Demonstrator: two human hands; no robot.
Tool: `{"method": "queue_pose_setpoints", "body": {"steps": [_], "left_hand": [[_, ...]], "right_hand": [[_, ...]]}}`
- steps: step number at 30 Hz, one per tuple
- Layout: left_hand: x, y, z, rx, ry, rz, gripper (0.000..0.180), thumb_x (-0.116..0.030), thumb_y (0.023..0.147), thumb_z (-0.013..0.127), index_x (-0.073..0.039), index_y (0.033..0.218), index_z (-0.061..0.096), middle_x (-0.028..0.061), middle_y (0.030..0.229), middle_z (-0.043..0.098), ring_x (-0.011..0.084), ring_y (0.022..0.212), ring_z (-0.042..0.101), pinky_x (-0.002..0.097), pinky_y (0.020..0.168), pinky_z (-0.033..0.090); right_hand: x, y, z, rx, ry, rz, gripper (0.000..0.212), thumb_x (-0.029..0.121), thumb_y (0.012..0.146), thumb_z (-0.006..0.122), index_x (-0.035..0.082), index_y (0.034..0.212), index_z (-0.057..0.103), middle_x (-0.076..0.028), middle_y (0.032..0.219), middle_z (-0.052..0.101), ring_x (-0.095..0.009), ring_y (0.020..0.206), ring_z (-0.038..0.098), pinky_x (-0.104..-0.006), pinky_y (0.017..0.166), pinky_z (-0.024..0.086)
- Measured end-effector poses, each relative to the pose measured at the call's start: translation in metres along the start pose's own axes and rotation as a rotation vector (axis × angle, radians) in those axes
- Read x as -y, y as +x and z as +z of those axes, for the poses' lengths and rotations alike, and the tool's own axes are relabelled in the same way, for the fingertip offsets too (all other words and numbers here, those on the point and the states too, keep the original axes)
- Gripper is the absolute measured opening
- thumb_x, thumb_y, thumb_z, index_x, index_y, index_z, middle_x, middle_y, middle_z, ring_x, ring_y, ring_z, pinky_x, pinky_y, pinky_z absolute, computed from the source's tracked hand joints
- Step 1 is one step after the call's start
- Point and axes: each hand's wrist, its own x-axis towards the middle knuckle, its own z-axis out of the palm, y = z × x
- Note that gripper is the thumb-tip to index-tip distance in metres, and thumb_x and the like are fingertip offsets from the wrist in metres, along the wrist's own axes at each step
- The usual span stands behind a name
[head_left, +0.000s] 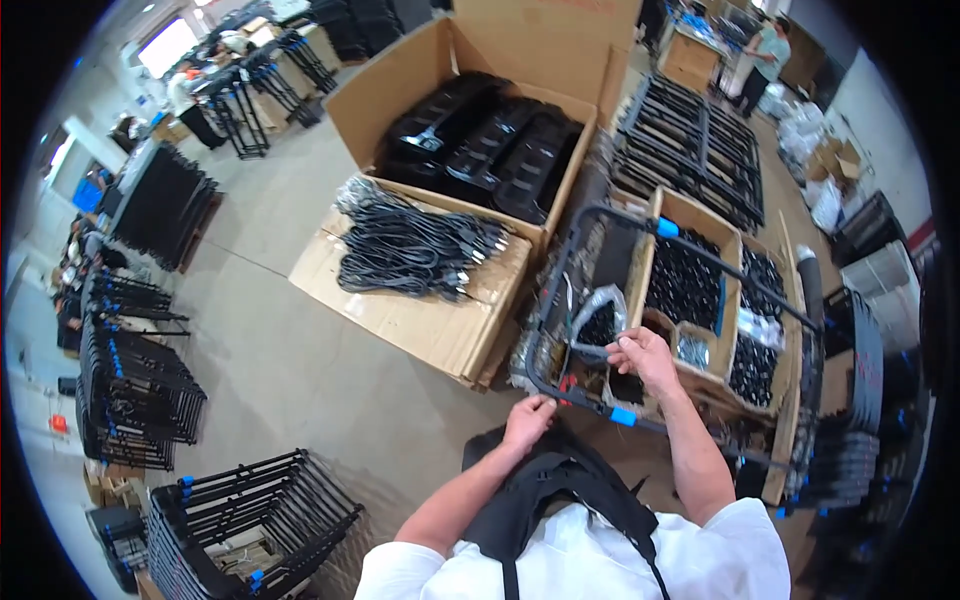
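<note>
Where it shows, floor [270,340]: smooth, grey; tube stacks [145,390] left.
Frame [632,217]: black tube, rounded corners; over bins [732,310], right.
Left hand [530,422]: fingertips narrow at frame's near left corner; can't tell if gripping.
Right hand [645,360]: fingertips nearly together; can't tell what's held.
Carton [545,50], far: cardboard; walls partly hide glossy panels [500,140].

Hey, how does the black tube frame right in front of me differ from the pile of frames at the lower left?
The front frame looks single; the pile has several frames stacked together. The front frame spans over bins of small parts; the pile sits well away from them. Both share black tubing with blue pieces.
</note>
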Motion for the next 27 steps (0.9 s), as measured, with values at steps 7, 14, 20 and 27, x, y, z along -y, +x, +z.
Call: {"method": "queue_pose_setpoints", "body": {"steps": [7, 14, 20, 27], "left_hand": [[-0.021, 0.005, -0.005, 0.052, 0.000, -0.096, 0.018, -0.021, 0.103, 0.071, -0.004, 0.102, 0.074, 0.0003, 0.084, 0.069, 0.0093, 0.068, 0.061, 0.0271, 0.061, 0.051], [-0.039, 0.005, -0.012, 0.100, 0.067, -0.191, 0.025, -0.024, 0.102, 0.073, -0.003, 0.114, 0.069, 0.0035, 0.091, 0.071, 0.0110, 0.071, 0.065, 0.0277, 0.063, 0.054], [-0.049, 0.010, -0.011, 0.146, 0.095, -0.239, 0.019, -0.021, 0.102, 0.072, -0.004, 0.106, 0.065, 0.0049, 0.086, 0.071, 0.0136, 0.064, 0.064, 0.0291, 0.057, 0.053], [-0.048, 0.018, -0.016, 0.147, 0.021, -0.289, 0.021, -0.022, 0.099, 0.075, -0.003, 0.104, 0.066, 0.0036, 0.081, 0.071, 0.0105, 0.061, 0.060, 0.0272, 0.052, 0.048]], "right_hand": [[-0.046, -0.131, 0.049, 0.020, 0.305, 0.218, 0.027, 0.020, 0.103, 0.072, 0.002, 0.123, 0.067, -0.012, 0.102, 0.076, -0.016, 0.083, 0.073, -0.0267, 0.070, 0.057], [-0.177, -0.128, 0.088, -0.247, 0.681, 0.477, 0.029, 0.016, 0.104, 0.068, 0.003, 0.130, 0.062, -0.011, 0.112, 0.074, -0.021, 0.097, 0.072, -0.0348, 0.082, 0.059], [-0.201, -0.067, 0.125, -0.240, 0.752, 0.383, 0.022, 0.022, 0.107, 0.064, 0.011, 0.126, 0.065, -0.003, 0.112, 0.072, -0.017, 0.097, 0.068, -0.0346, 0.084, 0.053], [-0.187, -0.056, 0.136, -0.182, 0.844, 0.332, 0.020, 0.023, 0.109, 0.060, 0.011, 0.122, 0.069, -0.001, 0.109, 0.072, -0.016, 0.097, 0.067, -0.0337, 0.085, 0.051]]}}
